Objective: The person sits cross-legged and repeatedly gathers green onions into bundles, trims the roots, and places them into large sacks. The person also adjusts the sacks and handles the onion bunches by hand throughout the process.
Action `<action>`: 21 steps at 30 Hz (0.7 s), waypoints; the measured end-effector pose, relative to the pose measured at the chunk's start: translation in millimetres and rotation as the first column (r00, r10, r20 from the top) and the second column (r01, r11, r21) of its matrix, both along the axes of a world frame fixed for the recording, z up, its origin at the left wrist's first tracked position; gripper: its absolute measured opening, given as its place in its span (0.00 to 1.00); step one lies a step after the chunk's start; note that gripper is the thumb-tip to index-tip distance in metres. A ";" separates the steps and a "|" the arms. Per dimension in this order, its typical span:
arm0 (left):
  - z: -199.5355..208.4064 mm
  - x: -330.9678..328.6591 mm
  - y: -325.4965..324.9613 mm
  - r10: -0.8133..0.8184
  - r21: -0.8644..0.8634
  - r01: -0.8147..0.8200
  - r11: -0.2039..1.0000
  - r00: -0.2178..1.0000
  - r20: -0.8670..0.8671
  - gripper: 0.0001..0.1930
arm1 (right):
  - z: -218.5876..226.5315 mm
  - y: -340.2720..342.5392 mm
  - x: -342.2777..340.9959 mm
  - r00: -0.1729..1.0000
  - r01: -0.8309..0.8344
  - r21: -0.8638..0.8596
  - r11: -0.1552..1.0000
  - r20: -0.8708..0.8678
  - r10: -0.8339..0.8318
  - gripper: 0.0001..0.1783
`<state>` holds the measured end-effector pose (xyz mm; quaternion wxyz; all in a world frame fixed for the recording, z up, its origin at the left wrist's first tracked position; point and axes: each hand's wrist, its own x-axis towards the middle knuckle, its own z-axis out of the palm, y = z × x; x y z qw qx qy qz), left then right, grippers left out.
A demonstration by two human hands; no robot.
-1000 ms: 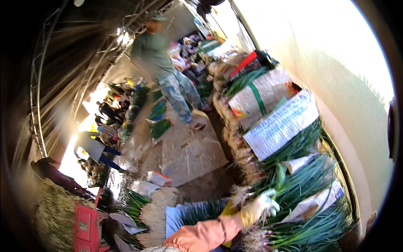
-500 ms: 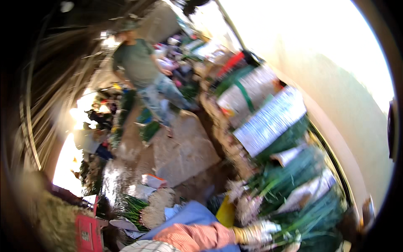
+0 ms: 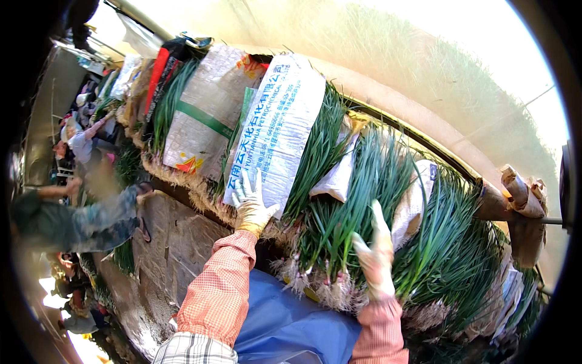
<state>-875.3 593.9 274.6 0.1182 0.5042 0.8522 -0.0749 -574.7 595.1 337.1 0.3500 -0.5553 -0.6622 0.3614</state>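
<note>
My left hand (image 3: pixel 253 205), in a pale glove yellowed at the wrist, reaches over the lower edge of a white woven sack (image 3: pixel 282 127) with blue print. Its fingers are spread and seem to rest on the sack. The sack lies over bundles of long green leaves. To its right, my right hand (image 3: pixel 377 255), also gloved, is held upright with thumb and fingers apart. It is nearest to a bunch of spring onions (image 3: pixel 357 188), whose pale stringy roots (image 3: pixel 333 290) point toward me. Whether that hand touches the leaves I cannot tell.
A grey-white sack (image 3: pixel 209 106) with a green band covers more bundles at the left. Other onions (image 3: pixel 451 224) line the right side. Blue plastic cloth (image 3: pixel 291 321) covers my front. A person (image 3: pixel 73 218) walks on the floor boards (image 3: pixel 173 236) at the left; another (image 3: pixel 85 141) stands farther off.
My view has swung right, so the row of onions and sacks now fills the middle. Both my hands show spread, where earlier one forearm reached toward the onions. The walking person appears farther left.
</note>
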 end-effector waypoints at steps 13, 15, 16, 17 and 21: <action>-73.4 -159.3 12.3 -0.286 0.313 0.159 0.936 0.863 0.417 0.16 | -127.3 128.6 -139.5 0.572 -0.514 0.023 0.858 0.754 0.322 0.05; -85.7 -153.7 22.5 -0.033 0.380 -0.293 0.877 0.754 0.656 0.13 | -111.9 125.6 -144.2 0.670 -0.494 0.078 0.866 0.669 0.322 0.04; -87.1 -158.1 23.1 -0.123 0.468 -0.410 0.783 0.636 0.762 0.15 | -105.0 125.4 -150.8 0.712 -0.492 0.113 0.863 0.623 0.324 0.04; -58.8 -151.6 25.4 -0.046 0.388 -0.420 0.820 0.628 0.777 0.25 | -96.2 129.0 -150.4 0.752 -0.481 0.149 0.864 0.577 0.319 0.04; -18.5 -88.6 -0.9 -0.337 0.350 0.192 0.917 0.842 0.421 0.50 | -83.5 129.5 -153.5 0.883 -0.367 0.160 0.916 0.370 0.289 0.01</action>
